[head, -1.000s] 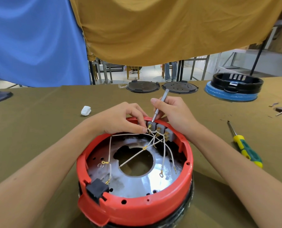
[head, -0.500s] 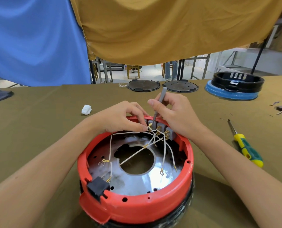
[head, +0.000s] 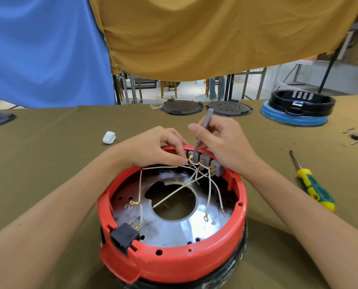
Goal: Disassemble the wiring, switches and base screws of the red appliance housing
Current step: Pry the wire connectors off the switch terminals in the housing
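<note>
Housing: my red housing sits on the table.
Left hand: fingers pinch a white wire by the switches at the housing's far rim.
Right hand: fingers clamp a grey tool, its tip on those switches.

The housing sits on the table, screwdriver to its right, two lids behind.
</note>
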Motion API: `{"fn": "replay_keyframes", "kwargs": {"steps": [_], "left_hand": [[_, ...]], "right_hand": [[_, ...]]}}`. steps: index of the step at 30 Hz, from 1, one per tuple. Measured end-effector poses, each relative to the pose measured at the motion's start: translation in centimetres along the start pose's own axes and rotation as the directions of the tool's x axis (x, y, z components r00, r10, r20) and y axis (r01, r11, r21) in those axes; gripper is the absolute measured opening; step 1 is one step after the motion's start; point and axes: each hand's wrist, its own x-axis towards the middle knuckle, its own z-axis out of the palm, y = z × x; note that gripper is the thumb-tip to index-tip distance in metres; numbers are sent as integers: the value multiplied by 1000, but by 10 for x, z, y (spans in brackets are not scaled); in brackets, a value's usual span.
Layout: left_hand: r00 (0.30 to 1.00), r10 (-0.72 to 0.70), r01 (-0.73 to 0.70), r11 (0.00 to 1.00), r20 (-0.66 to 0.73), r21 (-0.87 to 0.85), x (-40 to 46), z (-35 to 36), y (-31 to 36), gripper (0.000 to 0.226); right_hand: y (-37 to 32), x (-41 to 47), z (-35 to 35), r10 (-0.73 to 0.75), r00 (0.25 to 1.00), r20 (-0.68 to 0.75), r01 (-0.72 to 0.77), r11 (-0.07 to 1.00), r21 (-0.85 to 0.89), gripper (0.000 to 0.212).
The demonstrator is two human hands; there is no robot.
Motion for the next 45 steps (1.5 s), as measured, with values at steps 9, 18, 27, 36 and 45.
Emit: {"fn": "replay_keyframes", "kwargs": {"steps": [9,18,27,36,45], "left_hand": [[1000,0,0,1000,1,10,0,0,1,10],[1000,9,-8,1000,11,-4,1,-1,0,17],[1000,-2,2,1000,20,-15,-1,-1,-2,4],[1000,-3,4,1000,17,-7,0,-1,-1,11],[1000,-5,5,1000,16,-18,0,-1,0,10]], "right_hand": [[3,3,1,35,999,26,-36,997,61,29],[16,6,4,209,975,74,-222,933,282,31],[14,3,4,192,981,30,-193,949,249,31],[13,4,3,170,984,58,-179,957,227,30],[14,6,3,307,945,115,-327,893,309,36]]}}
